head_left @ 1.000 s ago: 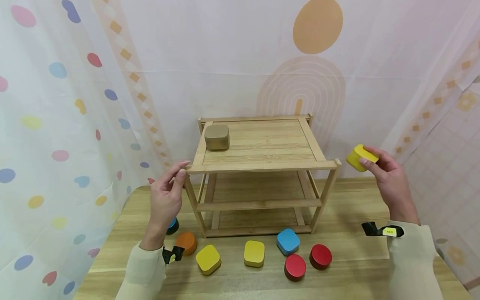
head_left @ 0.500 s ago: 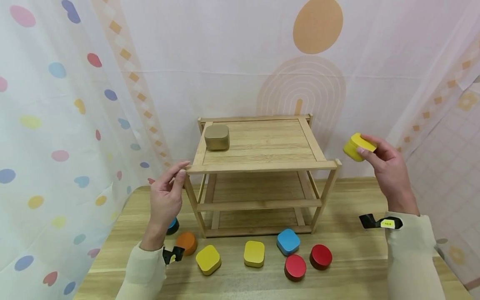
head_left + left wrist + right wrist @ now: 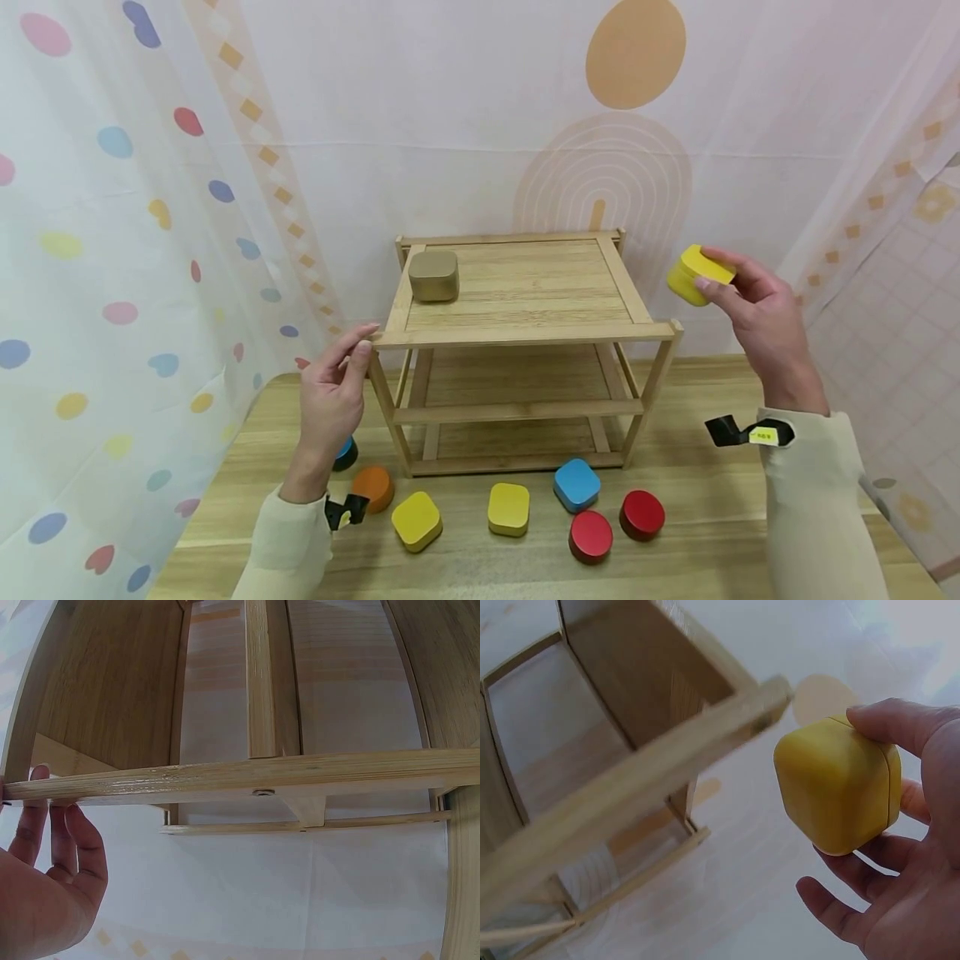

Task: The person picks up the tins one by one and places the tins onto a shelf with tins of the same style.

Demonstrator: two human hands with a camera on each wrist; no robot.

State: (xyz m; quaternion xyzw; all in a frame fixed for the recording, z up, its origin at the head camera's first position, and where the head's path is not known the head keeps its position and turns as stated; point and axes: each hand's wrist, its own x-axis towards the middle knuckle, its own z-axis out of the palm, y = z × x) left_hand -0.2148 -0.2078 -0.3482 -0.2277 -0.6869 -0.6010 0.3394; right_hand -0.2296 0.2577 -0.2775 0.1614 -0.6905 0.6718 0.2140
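Note:
My right hand (image 3: 772, 321) pinches a yellow rounded-square tin (image 3: 696, 275) between thumb and fingers. It hangs in the air right of the wooden shelf rack (image 3: 525, 335), a little above its top board. In the right wrist view a lid seam runs round the yellow tin (image 3: 832, 784), and it stays apart from the rack's post (image 3: 637, 776). My left hand (image 3: 333, 396) holds the rack's front left corner; in the left wrist view the fingers (image 3: 79, 855) curl at the wooden post (image 3: 225, 778). A gold tin (image 3: 434, 277) stands on the top board's left side.
On the table (image 3: 690, 567) before the rack lie two yellow tins (image 3: 417, 521), a blue tin (image 3: 577, 484), two round red tins (image 3: 590, 536) and a round orange tin (image 3: 373, 488). A blue-topped dark tin (image 3: 346, 453) is partly behind my left wrist. A patterned curtain (image 3: 450, 125) hangs behind.
My right hand has lifted the yellow tin and brought it slightly left, nearer the rack. The left hand, the rack and the other tins have stayed in place.

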